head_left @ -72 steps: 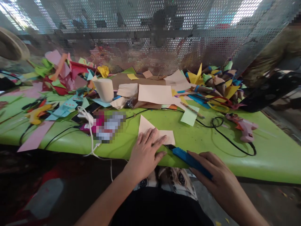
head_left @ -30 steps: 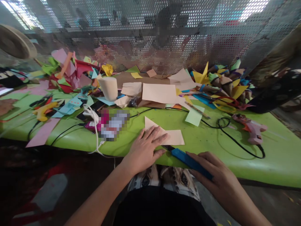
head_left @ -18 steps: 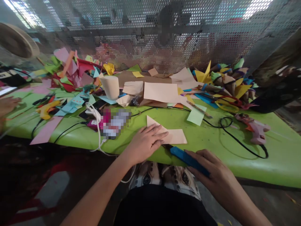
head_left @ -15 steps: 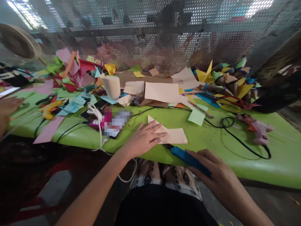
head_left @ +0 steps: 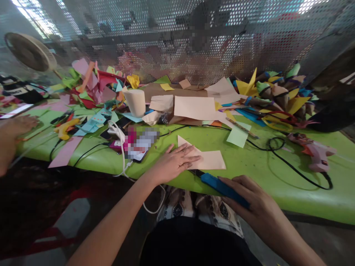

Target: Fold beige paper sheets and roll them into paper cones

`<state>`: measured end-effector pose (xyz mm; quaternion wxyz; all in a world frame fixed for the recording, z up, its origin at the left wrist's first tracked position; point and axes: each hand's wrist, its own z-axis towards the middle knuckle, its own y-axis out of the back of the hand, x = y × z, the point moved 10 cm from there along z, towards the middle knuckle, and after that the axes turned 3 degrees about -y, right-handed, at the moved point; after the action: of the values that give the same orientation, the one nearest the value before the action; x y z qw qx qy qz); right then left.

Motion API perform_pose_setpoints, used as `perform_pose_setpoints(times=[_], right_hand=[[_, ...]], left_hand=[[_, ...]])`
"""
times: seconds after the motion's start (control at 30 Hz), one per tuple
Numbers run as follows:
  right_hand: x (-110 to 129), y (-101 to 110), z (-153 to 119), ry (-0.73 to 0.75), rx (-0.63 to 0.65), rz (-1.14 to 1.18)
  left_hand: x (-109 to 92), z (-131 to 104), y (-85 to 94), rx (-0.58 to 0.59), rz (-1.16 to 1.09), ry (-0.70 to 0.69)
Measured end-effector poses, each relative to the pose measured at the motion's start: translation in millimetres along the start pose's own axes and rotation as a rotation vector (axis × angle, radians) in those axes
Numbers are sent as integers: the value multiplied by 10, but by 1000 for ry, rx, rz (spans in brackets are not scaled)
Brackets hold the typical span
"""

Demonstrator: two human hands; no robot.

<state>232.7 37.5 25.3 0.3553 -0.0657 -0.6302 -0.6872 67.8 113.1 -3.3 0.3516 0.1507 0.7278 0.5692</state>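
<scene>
My left hand [head_left: 177, 162] lies flat on a folded piece of cream paper [head_left: 213, 160], its fingers stretched out to the right. The paper rests near the front edge of the green table [head_left: 277, 188], one pointed corner sticking up beyond my fingers. In my right hand [head_left: 248, 195] is a blue-handled utility knife [head_left: 222, 187], held low and slanting. Its dark blade end reaches the paper's lower edge, close to my left fingertips; whether it is inside the fold I cannot tell.
A phone [head_left: 143, 145] with a white cable lies left of my hand. Pink glue gun [head_left: 313, 151] at right, yellow glue gun [head_left: 66, 128] at left. Behind are a paper cup [head_left: 135, 103], cream sheets [head_left: 194, 108] and coloured paper scraps [head_left: 88, 81]. Another person's hand [head_left: 20, 127] rests far left.
The view has shifted slightly, so the table things appear a little further right. Both hands keep nearly the same pose on the paper and the knife.
</scene>
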Motion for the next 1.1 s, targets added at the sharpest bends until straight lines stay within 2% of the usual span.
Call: perform_pose_setpoints(times=[0.2,0.63,0.73,0.83,0.9,0.97,1.03,1.1], right_hand=[[90,-85,61,28,4,-8],[136,-224,151,24,34,16],[168,-262,136,22,63,54],[205,-268,77,9,149,112],[184,-181,42,-16,193,150],[100,20,55,-46,176,162],[-52,330,145,-72,73,122],[-248,683,316,-87,-91,38]], left_hand=[[5,9,22,-1,-10,-7],[25,38,5,185,-26,10],[21,40,7,191,-36,26],[21,42,19,145,-48,13],[13,40,37,89,-39,-13],[-1,35,60,27,-11,-39],[-10,31,88,-31,11,-46],[-35,28,105,-66,24,-51]])
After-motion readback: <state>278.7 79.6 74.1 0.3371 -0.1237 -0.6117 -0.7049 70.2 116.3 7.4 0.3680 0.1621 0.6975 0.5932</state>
